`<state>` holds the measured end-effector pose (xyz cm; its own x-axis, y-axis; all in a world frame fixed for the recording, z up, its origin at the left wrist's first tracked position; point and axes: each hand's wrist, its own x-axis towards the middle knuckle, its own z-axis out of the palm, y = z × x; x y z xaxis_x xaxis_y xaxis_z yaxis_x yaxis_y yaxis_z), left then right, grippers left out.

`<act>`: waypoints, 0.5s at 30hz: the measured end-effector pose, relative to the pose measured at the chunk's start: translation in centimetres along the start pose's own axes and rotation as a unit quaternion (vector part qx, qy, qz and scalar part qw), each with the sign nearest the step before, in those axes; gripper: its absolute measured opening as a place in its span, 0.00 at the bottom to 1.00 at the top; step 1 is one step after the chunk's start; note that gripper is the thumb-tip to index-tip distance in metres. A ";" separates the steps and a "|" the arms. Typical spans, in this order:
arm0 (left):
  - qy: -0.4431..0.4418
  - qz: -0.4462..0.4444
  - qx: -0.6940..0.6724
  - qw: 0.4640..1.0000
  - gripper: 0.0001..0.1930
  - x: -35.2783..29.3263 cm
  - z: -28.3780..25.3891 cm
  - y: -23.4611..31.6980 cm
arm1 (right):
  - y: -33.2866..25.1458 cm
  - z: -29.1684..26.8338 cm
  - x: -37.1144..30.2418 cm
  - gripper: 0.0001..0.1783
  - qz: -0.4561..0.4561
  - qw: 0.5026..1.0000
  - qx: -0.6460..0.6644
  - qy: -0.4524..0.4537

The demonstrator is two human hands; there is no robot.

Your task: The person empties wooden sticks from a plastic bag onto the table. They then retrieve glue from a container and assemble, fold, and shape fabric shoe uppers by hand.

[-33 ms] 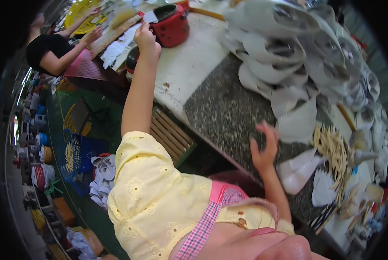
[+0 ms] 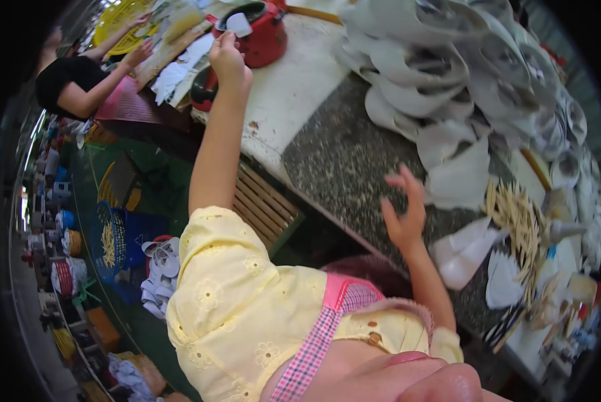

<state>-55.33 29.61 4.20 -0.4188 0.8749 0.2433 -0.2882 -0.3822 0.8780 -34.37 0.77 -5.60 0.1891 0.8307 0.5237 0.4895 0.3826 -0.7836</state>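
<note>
At the far end of the table, my left hand [image 2: 230,61] pinches a small white flat piece [image 2: 238,25] between thumb and fingertips. Just beyond it stands a red pot [image 2: 267,43], and the piece overlaps its near side in the picture; whether they touch I cannot tell. My right hand [image 2: 406,209] hovers over or rests on the speckled dark stone slab [image 2: 340,144], fingers apart and nothing in them. Right beside it are pale curved sheet pieces [image 2: 456,171] and a white squeeze bottle [image 2: 460,260] lying on its side.
A tall heap of grey-white curved pieces [image 2: 421,67] fills the far right. Cream-coloured strips [image 2: 508,218] and white flat pieces [image 2: 503,280] lie by the bottle. At far left another person [image 2: 72,87] works near a yellow basket [image 2: 123,30]. A blue crate [image 2: 136,238] stands on the floor.
The white piece in my left hand shows more fully and tilts differently in front of the pot. My right hand's fingers have lifted slightly. The whole view has shifted a little.
</note>
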 end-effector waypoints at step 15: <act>-0.207 -0.367 -0.114 0.900 0.05 -32.4 -4.3 1.2 | 0.4 -2.5 -0.9 0.18 -0.065 0.967 -0.172 0.177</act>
<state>-45.84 -0.47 -4.44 0.2996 0.9345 -0.1925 -0.5458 0.3334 0.7687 -32.23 -0.85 -5.58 0.3567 0.5716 0.7389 0.7716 0.2657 -0.5780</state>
